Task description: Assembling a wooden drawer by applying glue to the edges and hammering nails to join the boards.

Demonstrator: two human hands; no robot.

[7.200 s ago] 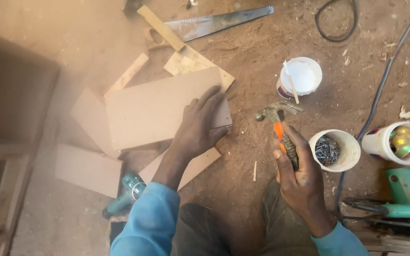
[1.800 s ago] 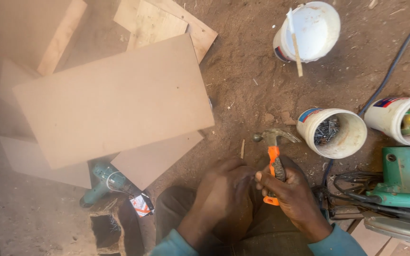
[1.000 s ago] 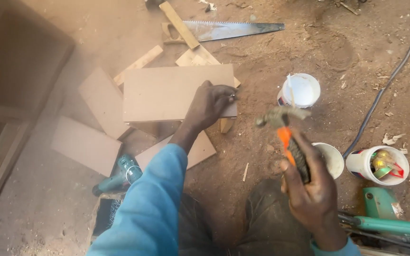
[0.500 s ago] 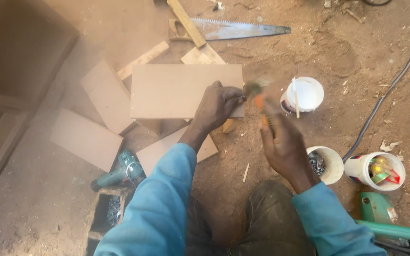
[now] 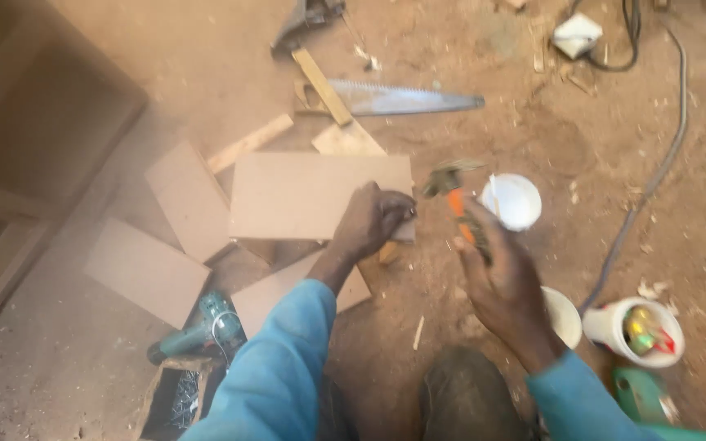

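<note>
Gripping hammer point(image 5: 455, 196) in right hand point(image 5: 500, 282), left hand point(image 5: 373, 220) on board point(image 5: 304, 196)

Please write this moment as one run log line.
left hand: on board edge | right hand: holds hammer raised | hand saw: on ground

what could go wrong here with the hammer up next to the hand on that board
The left hand pinches something tiny at the right edge of the flat board, right beside the raised hammer in the right hand; a slightly off blow could land on fingers. The board lies on loose offcuts, so it may shift when struck. The white cup stands close to the hammer and could be knocked over.
</note>
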